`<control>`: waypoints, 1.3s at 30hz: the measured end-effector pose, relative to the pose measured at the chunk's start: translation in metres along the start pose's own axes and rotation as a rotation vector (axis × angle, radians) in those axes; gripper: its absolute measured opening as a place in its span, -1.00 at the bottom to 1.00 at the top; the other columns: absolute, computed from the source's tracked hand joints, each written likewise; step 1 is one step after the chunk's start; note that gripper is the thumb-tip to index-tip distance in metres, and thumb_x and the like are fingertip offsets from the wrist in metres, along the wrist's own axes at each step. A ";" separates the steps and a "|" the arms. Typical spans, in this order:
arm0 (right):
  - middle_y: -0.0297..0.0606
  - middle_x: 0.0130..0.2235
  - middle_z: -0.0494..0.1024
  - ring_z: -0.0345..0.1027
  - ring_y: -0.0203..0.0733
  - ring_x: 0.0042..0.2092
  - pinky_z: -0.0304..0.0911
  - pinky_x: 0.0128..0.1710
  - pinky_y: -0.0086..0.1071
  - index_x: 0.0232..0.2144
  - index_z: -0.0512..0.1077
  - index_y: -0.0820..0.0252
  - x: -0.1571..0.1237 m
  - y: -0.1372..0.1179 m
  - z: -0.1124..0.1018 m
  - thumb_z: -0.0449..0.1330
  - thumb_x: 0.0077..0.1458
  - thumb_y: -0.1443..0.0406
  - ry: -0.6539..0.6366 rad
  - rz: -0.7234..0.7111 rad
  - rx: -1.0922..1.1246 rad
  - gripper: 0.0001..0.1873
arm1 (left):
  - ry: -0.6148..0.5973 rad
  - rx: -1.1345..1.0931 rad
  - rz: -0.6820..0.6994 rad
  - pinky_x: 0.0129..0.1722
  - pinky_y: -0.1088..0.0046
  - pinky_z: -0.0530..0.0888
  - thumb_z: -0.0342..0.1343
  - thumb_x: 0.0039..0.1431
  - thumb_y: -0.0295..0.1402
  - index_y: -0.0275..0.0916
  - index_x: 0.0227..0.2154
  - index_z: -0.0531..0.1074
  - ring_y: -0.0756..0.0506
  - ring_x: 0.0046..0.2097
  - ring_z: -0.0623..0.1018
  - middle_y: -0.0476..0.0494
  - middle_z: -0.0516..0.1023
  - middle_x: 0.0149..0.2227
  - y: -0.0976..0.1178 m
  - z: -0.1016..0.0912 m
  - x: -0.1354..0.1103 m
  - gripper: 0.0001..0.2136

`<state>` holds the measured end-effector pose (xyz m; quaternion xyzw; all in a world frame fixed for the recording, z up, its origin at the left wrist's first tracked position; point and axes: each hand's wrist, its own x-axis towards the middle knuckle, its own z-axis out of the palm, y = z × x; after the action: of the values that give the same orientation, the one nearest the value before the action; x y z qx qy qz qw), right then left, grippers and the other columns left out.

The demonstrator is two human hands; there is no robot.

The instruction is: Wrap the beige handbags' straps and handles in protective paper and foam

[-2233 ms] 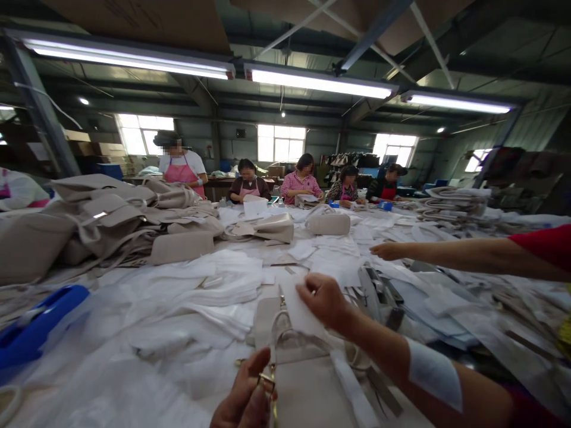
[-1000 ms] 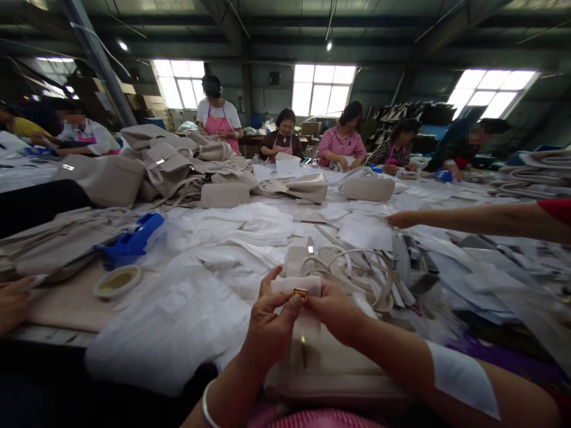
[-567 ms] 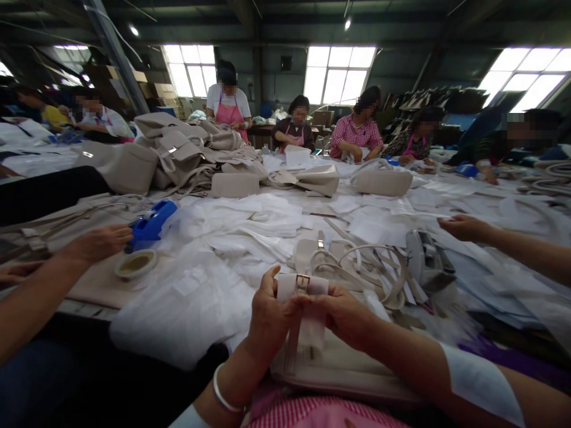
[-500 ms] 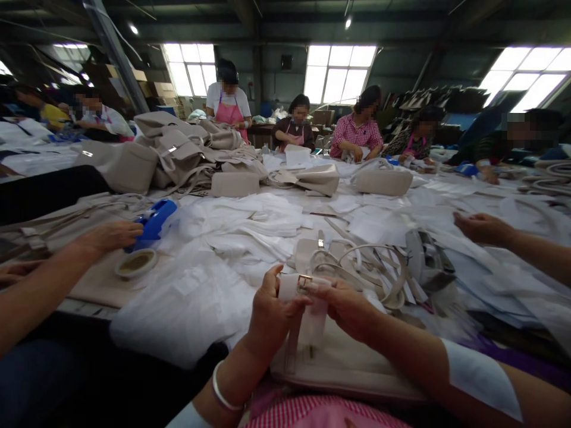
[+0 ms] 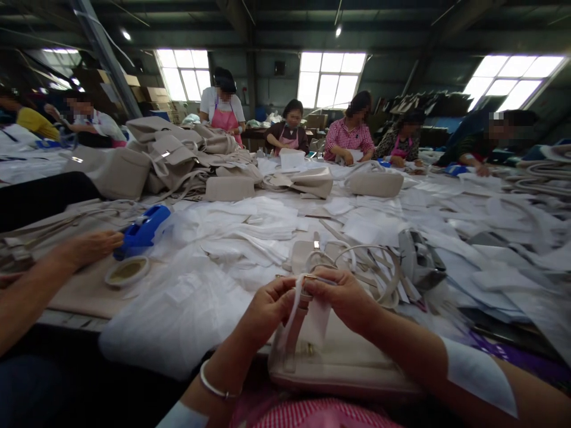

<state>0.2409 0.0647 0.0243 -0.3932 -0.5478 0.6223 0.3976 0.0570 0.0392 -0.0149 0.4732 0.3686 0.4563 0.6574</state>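
A beige handbag (image 5: pixel 352 362) lies in front of me at the table's near edge, against a pink checked apron. Its strap (image 5: pixel 292 336) rises to a gold-coloured buckle (image 5: pixel 308 278) between my two hands. A thin white strip (image 5: pixel 295 312) hangs over the strap by the buckle, and another white piece (image 5: pixel 318 321) hangs just behind. My left hand (image 5: pixel 270 303) is closed, pinching the strap and white strip from the left. From the right, my right hand (image 5: pixel 350 300) pinches the buckle end of the strap. My fingertips partly hide the buckle.
Loose straps (image 5: pixel 379 261) and a grey tape dispenser (image 5: pixel 417 258) lie beyond my right hand. White sheets (image 5: pixel 245 223) cover the middle. At left, a co-worker's hand (image 5: pixel 96 246) is by a blue tape dispenser (image 5: pixel 143 229) and a round dish (image 5: pixel 127 271). Beige bags (image 5: pixel 173 148) are heaped farther back.
The white strip, held flat across the buckle before, now folds downward over the strap. My left fingers have turned inward. A co-worker's hand at right has left view; the left one drew back.
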 end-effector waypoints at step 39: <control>-0.01 0.02 0.55 0.47 -0.10 0.02 0.39 -0.01 -0.26 -0.16 0.54 0.16 -0.011 -0.002 -0.047 0.11 0.25 0.37 -0.240 -0.765 -0.881 -0.79 | 0.035 0.905 0.406 -0.24 0.39 0.42 -0.06 0.30 -0.37 -0.20 -0.29 0.43 -0.12 -0.26 0.51 -0.17 0.54 -0.30 -0.004 0.036 0.005 -0.84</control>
<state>0.2886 0.0724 0.0225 -0.2227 -0.8983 0.1889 0.3282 0.0921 0.0330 -0.0090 0.7656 0.4410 0.3772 0.2776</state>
